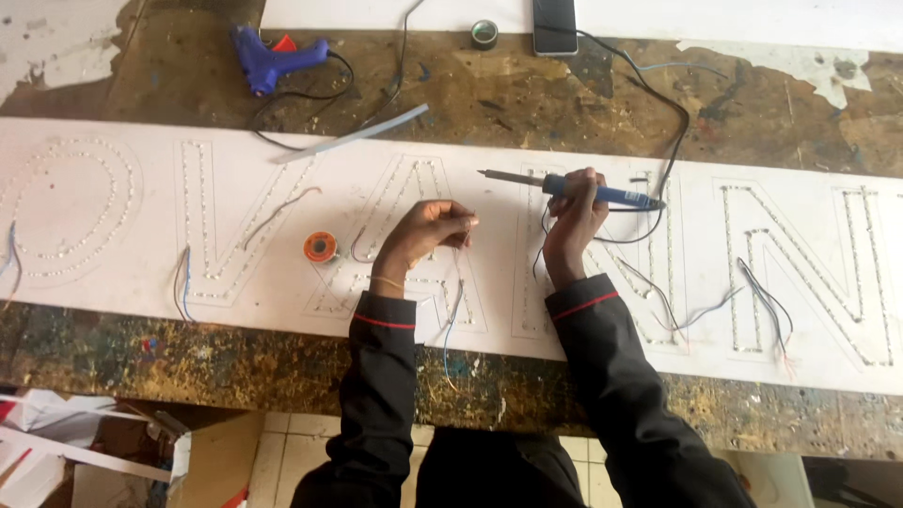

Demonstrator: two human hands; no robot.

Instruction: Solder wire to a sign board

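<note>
While the right hand [574, 209] wraps its fingers tight around the blue handle of a soldering iron [574, 188], the tool lies almost level above the long white sign board [113, 273], metal tip pointing left over the gap between two letter outlines. Its dark cord [679, 122] loops away from the handle's right end, up across the workbench. Over to the left hand [428, 230]: fingers curled in, fingertips pinched on a thin wire [458, 282] that trails down across the board and over its near edge. The two hands sit near each other, not touching, both over the middle of the board. Both sleeves are dark with a red stripe at the cuff.

Just left of the left hand, an orange spool [320, 247] of solder rests on the board. The board itself carries big letter shapes traced in rows of tiny lights, with short wire tails sticking out here and there, a blue and dark pair [182, 282] at the far left letters, a bundle [767, 301] at the right.

Further back, on the stained, paint-worn bench [527, 94], a blue glue gun [273, 58] lies on its side, a pale strip [353, 134] rests slantwise, a small roll of tape [484, 34] sits by a dark phone [555, 23].
</note>
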